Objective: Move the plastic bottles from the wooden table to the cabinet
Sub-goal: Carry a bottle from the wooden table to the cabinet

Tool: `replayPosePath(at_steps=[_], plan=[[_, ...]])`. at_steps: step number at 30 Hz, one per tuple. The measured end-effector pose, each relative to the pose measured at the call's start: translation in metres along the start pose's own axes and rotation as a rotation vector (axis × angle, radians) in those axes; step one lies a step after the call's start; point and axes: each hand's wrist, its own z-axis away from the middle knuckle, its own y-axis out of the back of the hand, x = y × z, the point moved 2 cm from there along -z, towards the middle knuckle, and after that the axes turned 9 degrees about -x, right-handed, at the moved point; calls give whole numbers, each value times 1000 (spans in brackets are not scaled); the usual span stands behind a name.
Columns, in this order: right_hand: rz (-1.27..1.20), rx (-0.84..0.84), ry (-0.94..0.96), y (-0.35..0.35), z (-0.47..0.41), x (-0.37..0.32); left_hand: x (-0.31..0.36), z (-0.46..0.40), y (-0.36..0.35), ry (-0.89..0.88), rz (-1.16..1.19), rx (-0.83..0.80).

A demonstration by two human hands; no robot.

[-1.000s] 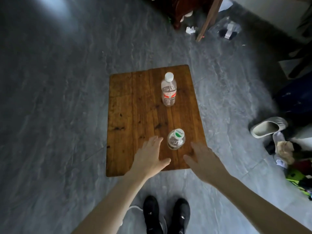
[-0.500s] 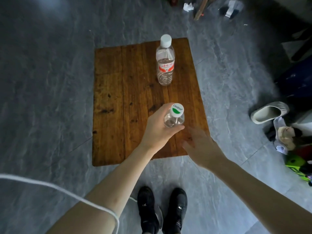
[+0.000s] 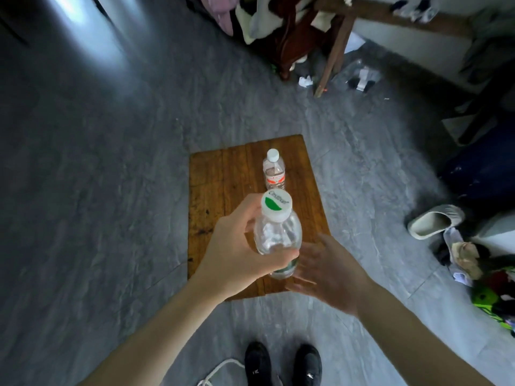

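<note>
My left hand (image 3: 237,246) grips a clear plastic bottle with a white and green cap (image 3: 277,232), lifted off the low wooden table (image 3: 214,185) and close to the camera. My right hand (image 3: 331,271) hovers just right of that bottle with its fingers spread and holds nothing. A second clear bottle with a white cap and a red label (image 3: 274,171) stands upright at the far right part of the table. No cabinet is clearly in view.
Grey tiled floor surrounds the table. Dark wooden furniture legs (image 3: 289,51) and a slanted wooden post (image 3: 331,62) stand beyond it. A pale slipper (image 3: 434,224) and a heap of clothes (image 3: 479,268) lie at the right. My black shoes (image 3: 281,363) are below.
My left hand closed round the green-capped bottle and raised it off the table toward the camera. My right hand stayed open beside it. The view pulled back and up.
</note>
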Motion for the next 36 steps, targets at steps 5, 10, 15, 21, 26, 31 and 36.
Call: replayPosePath(at_steps=[5,10,15,21,26,31,36], plan=[[-125,-154,13,-32,63,-11,87,-7,27,-56,-67,-49],[-175,-212,64,-64,126,-30,170,-6,46,-113,-45,-63],[-103,-270,69,-85,177,-41,224,0,55,-144,-63,-96],[-69,-325,84,-91,209,-53,268,-2,62,-190,-96,-99],[-70,-406,122,-94,230,-68,299,-7,64,-237,-113,-73],[-92,-439,172,-88,256,-74,326,-16,55,-281,-104,-98],[-210,-333,288,-64,289,-69,342,-41,16,-346,-95,-225]])
